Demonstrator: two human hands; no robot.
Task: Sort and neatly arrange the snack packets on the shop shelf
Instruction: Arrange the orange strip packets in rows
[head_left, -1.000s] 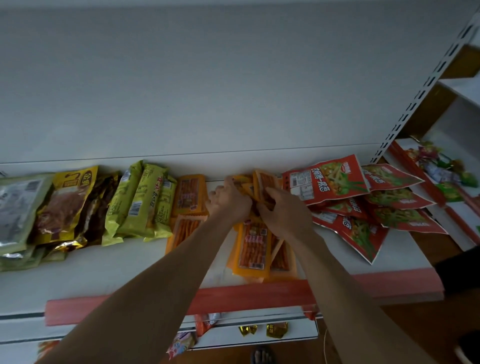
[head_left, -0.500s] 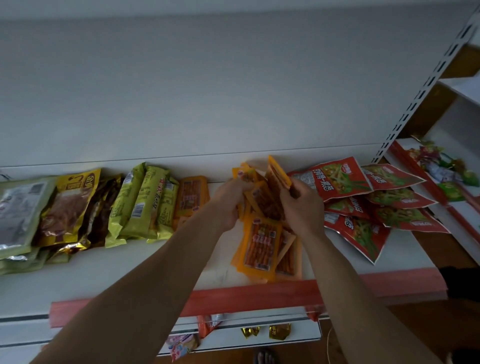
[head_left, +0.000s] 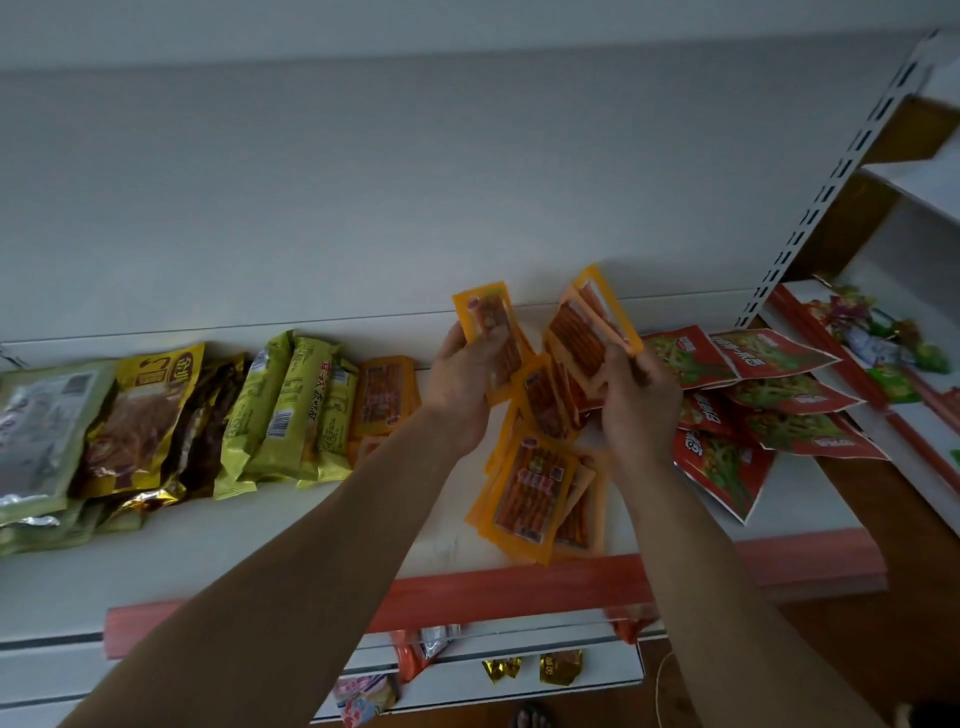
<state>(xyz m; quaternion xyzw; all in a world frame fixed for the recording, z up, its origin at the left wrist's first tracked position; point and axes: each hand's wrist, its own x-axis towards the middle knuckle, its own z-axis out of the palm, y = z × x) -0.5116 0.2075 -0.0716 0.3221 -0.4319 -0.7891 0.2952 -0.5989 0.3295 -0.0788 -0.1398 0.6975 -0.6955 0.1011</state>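
Observation:
Both hands are raised above the white shelf (head_left: 291, 525), each holding orange snack packets. My left hand (head_left: 462, 384) grips a few orange packets (head_left: 485, 317) that stick up from its fingers. My right hand (head_left: 641, 395) grips a fanned bunch of orange packets (head_left: 587, 332) tilted to the right. Between the hands more orange packets (head_left: 545, 405) hang loosely. A pile of orange packets (head_left: 535, 493) lies flat on the shelf below the hands. Another orange stack (head_left: 384, 395) leans upright at the back, left of my left hand.
Yellow-green packets (head_left: 291, 410), gold and brown packets (head_left: 150, 415) and pale green bags (head_left: 36, 436) stand in a row at the left. Red packets (head_left: 753, 405) lie scattered at the right. A red strip (head_left: 519, 587) edges the shelf front. Lower shelf holds small wrapped sweets (head_left: 561, 667).
Both hands have lifted off the shelf with orange packets and moved apart; the packets now fan out higher, in front of the back panel.

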